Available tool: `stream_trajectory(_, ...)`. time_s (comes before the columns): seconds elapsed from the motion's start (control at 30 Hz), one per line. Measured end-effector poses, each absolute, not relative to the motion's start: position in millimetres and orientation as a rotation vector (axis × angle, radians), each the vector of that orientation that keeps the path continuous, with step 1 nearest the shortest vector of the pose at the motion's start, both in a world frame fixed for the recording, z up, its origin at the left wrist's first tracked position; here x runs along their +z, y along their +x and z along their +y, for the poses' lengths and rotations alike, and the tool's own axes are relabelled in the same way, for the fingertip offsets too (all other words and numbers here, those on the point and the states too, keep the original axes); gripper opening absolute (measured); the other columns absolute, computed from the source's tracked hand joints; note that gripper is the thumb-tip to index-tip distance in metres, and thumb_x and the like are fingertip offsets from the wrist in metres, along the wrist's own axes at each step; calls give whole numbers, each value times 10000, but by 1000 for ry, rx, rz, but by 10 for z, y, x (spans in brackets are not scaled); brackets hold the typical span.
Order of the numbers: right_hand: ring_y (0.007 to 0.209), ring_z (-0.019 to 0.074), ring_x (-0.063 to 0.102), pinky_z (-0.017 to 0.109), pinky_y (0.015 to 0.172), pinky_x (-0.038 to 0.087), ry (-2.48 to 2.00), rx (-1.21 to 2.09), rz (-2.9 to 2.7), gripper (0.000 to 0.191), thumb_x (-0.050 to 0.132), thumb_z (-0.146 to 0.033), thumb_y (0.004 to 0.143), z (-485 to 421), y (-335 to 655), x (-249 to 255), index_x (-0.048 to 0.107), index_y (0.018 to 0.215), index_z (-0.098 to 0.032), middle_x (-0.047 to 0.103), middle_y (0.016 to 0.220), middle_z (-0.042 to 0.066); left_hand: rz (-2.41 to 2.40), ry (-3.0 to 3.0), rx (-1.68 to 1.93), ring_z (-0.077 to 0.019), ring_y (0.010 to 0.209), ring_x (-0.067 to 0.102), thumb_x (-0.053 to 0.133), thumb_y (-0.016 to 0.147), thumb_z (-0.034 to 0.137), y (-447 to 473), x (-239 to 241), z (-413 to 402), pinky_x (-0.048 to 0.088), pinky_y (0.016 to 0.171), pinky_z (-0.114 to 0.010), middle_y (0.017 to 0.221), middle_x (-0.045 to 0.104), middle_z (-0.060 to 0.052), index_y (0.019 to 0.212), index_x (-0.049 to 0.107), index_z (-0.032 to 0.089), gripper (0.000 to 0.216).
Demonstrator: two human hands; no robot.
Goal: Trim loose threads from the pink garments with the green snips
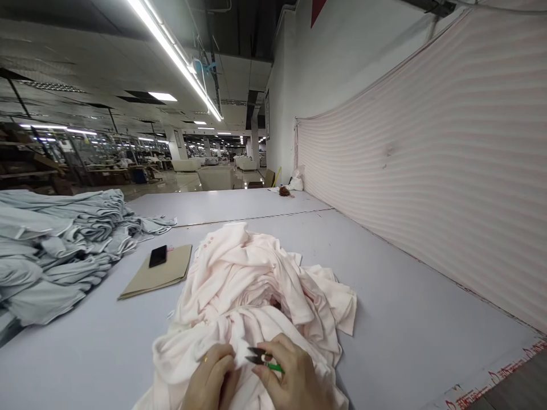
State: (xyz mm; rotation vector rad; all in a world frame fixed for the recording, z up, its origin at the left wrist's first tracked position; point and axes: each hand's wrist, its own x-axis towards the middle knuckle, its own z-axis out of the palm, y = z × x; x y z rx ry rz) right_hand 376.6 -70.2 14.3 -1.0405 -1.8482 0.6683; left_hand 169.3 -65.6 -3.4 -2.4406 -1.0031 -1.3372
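A heap of pale pink garments (252, 262) lies on the table right in front of me. My left hand (211, 376) is closed on a fold of the nearest garment (179, 353), pinching its fabric beside a white edge. In my right hand (293, 370) is a pair of thread snips (257, 356) with dark blades and a green handle. The blades stand apart and point left, close to the pinched fabric. Whether they touch a thread is too small to make out.
Grey-blue garments (55, 245) are piled on the left. A black phone (158, 256) rests on brown card sheets (171, 273). Pink striped cloth (419, 154) hangs along the right side of the table (397, 296). A small brown bundle (284, 191) sits at the far edge.
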Motion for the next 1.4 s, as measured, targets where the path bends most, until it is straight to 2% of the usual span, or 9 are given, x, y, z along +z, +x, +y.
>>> stream_trajectory(0.1, 788, 198, 649, 245, 710, 469, -1073, 590, -1824, 162, 632, -152, 833, -695, 3732, 111, 704, 954, -232, 674, 857, 27, -1039, -2470, -1359, -147, 696, 626, 536, 825, 13, 1680, -100, -662, 514, 621, -202, 790, 631, -44, 907, 533, 237, 239)
stream_trajectory(0.2, 839, 198, 652, 236, 729, 472, -1067, 713, -1775, 271, 668, -118, 766, -641, 3644, 37, 674, 1016, -222, 677, 913, 25, -1180, -2400, -1529, -168, 729, 630, 548, 860, 78, 1723, -170, -697, 517, 654, -244, 803, 651, -68, 865, 597, 234, 164)
stream_trajectory(0.33, 732, 170, 620, 221, 649, 444, -1060, 674, -1702, 187, 567, -53, 734, -546, 3519, -34, 633, 819, -205, 633, 786, -5, -1446, -2266, -1879, -227, 854, 640, 549, 920, 338, 1860, -100, -762, 505, 793, -346, 856, 692, -98, 770, 630, 242, 195)
stream_trajectory(0.47, 681, 177, 614, 235, 621, 430, -1085, 563, -1597, 165, 541, -66, 760, -479, 3498, -24, 607, 818, -207, 633, 743, -5, -2149, -2232, -2286, -130, 501, 461, 518, 863, 621, 1958, 178, -792, 457, 526, -250, 606, 449, 72, 1011, 553, 283, 371)
stream_trajectory(0.53, 690, 183, 625, 240, 619, 425, -1116, 517, -1646, 206, 533, -36, 738, -484, 3540, 12, 614, 809, -212, 636, 751, -2, -2367, -2154, -2406, -101, 468, 360, 545, 809, 686, 1973, 301, -791, 435, 504, -219, 588, 337, 107, 1043, 505, 291, 460)
stream_trajectory(0.73, 779, 217, 661, 261, 665, 456, -1098, 436, -1932, 270, 689, -128, 755, -606, 3691, 171, 695, 999, -241, 662, 886, 33, -2459, -2176, -2412, -116, 537, 385, 587, 763, 689, 1975, 367, -772, 430, 549, -217, 606, 407, 96, 1007, 489, 286, 481)
stream_trajectory(0.9, 763, 233, 674, 282, 652, 447, -1086, 328, -2011, 248, 641, -126, 818, -618, 3674, 214, 716, 1025, -239, 683, 862, 45, -2514, -2199, -2351, -127, 536, 394, 573, 760, 696, 1971, 378, -781, 450, 570, -233, 608, 398, 92, 1002, 508, 300, 469)
stream_trajectory(1.27, 751, 218, 671, 268, 659, 442, -1094, 576, -1860, 160, 649, -150, 842, -557, 3703, 224, 762, 924, -228, 685, 821, 39, -2506, -2292, -2319, -115, 528, 390, 568, 781, 687, 1939, 373, -752, 432, 573, -239, 607, 389, 103, 1025, 488, 293, 470)
stream_trajectory(1.4, 900, 247, 648, 287, 769, 456, -1103, 787, -1742, 344, 743, -147, 719, -514, 3635, 195, 704, 1052, -224, 687, 976, 45, -2463, -2444, -2213, -126, 543, 426, 503, 834, 676, 1877, 310, -706, 439, 582, -250, 603, 427, 94, 1043, 495, 276, 451)
